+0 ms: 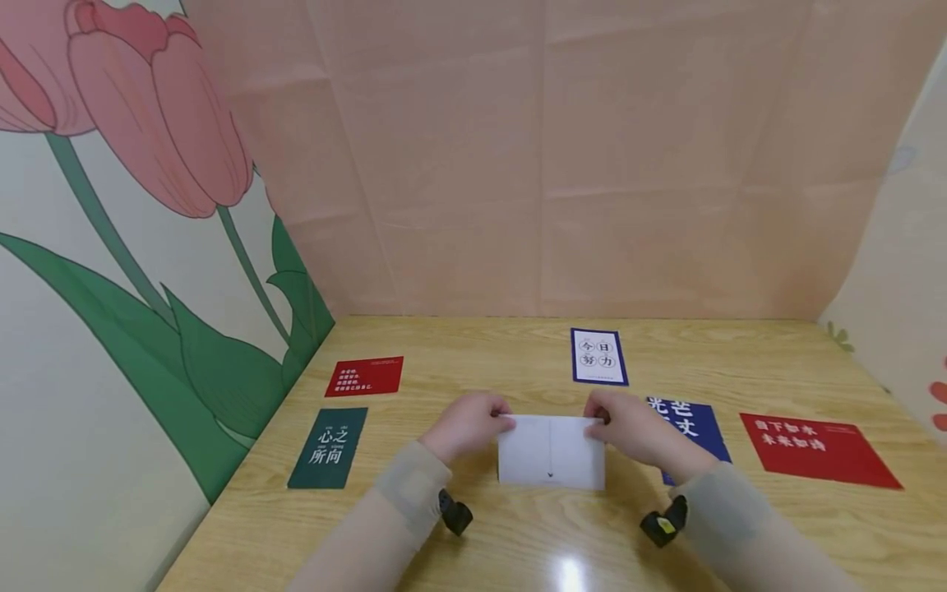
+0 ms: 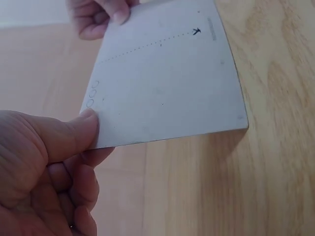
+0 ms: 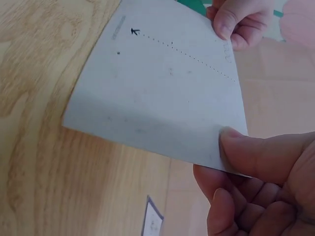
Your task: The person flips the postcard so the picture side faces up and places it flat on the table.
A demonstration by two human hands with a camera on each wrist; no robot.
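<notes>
A white postcard [image 1: 551, 452] with a dotted line, a small bird mark and a few faint ovals is held up over the table. My left hand [image 1: 469, 423] pinches its far left corner between thumb and fingers; in the left wrist view the thumb of that hand [image 2: 54, 162] lies flat on the card [image 2: 167, 83]. Gripping the far right corner the same way is my right hand [image 1: 629, 423], also close up in the right wrist view, where the hand [image 3: 266, 182] pinches the card [image 3: 162, 88]. The card's other face is hidden.
On the wooden table [image 1: 481, 353] lie a red card [image 1: 366, 376] and a green card [image 1: 328, 448] at left. A blue-bordered white card [image 1: 599, 357] is farther back; a blue card [image 1: 695, 427], partly behind my right arm, and another red card [image 1: 821, 450] lie at right.
</notes>
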